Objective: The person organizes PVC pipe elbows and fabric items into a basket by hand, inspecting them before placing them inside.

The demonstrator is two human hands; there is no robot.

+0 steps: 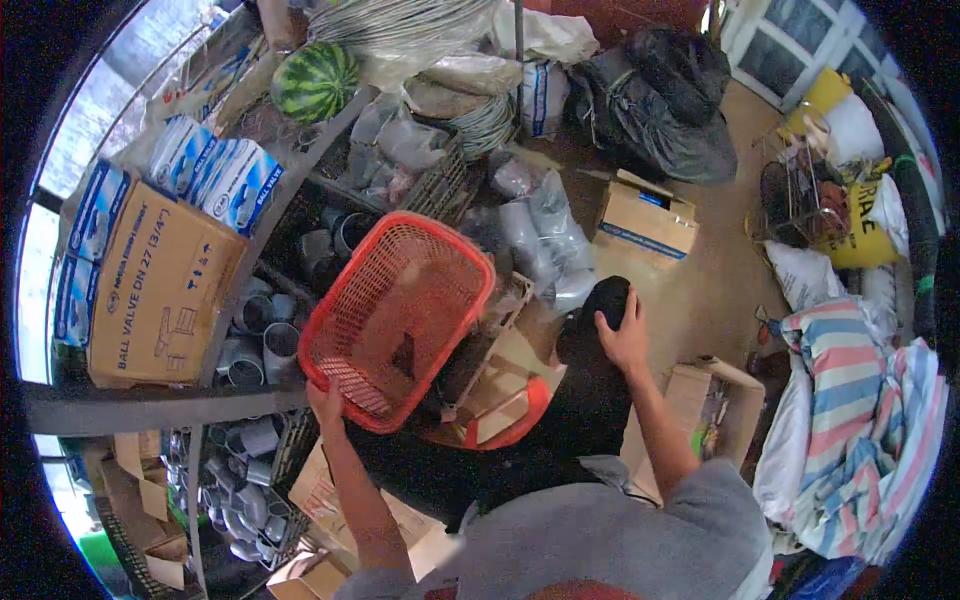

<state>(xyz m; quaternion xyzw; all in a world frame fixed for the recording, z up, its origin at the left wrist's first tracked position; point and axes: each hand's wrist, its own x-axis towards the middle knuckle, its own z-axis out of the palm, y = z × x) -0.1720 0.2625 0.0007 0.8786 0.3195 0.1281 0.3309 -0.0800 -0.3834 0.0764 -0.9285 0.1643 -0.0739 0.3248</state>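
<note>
My left hand (326, 402) is closed on the near left rim of a red plastic basket (480, 262). The basket is tilted towards me, and a small dark patch or piece shows low in its inside. Its fingers are partly hidden by the rim. On the black-clad knee (590, 345) rests my right hand (624, 335), with thumb and fingers apart and no object in it. A second red rim (538, 405), perhaps of another basket, shows between my legs, beside pieces of cardboard.
Grey pipe fittings (243, 362) fill crates at the left, below a ball valve carton (150, 290). A watermelon (315, 82) lies at the back. An open cardboard box (650, 220) stands ahead, another box (735, 385) at my right, near striped sacks (850, 370).
</note>
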